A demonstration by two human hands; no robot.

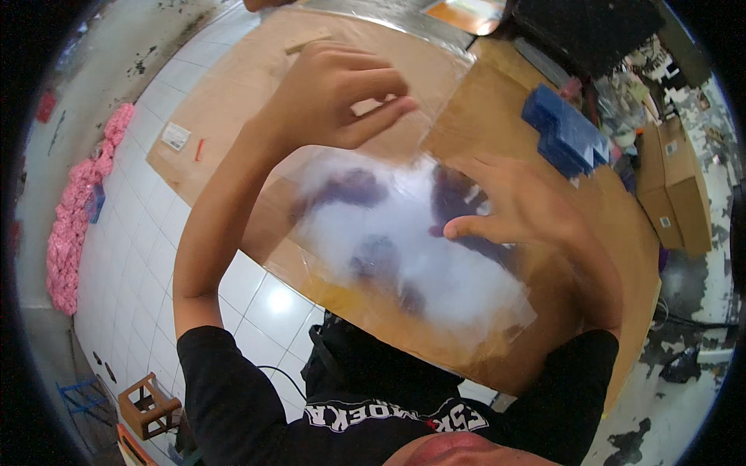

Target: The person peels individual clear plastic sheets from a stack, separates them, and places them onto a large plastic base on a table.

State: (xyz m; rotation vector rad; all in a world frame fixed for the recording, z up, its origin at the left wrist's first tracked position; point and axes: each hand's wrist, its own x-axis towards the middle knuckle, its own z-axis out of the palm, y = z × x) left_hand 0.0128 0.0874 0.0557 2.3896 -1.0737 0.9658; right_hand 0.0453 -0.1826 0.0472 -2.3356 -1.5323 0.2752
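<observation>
A glossy white, cloudy-looking sheet or bag (435, 272) lies across the brown-covered table (544, 334) in front of me; its edges look like clear plastic, and darker purplish patches show on it. Raised above its far left side is my left hand (338, 93), the fingers curled and the thumb tip close to the fingertips. Whatever that pinch holds, if anything, is too small to make out. Over the sheet's right side hovers my right hand (517, 206), thumb held apart and the other fingers stretched out, partly blurred. Nothing shows in its grasp.
Blue plastic-wrapped stacks (567, 132) lie at the table's right, with cardboard boxes (668, 186) beyond. A wooden strip (308, 40), a white label (176, 136) and a red stick (200, 149) rest at far left. A pink bundle (70, 233) lines the wall; a wooden stool (148, 408) stands lower left.
</observation>
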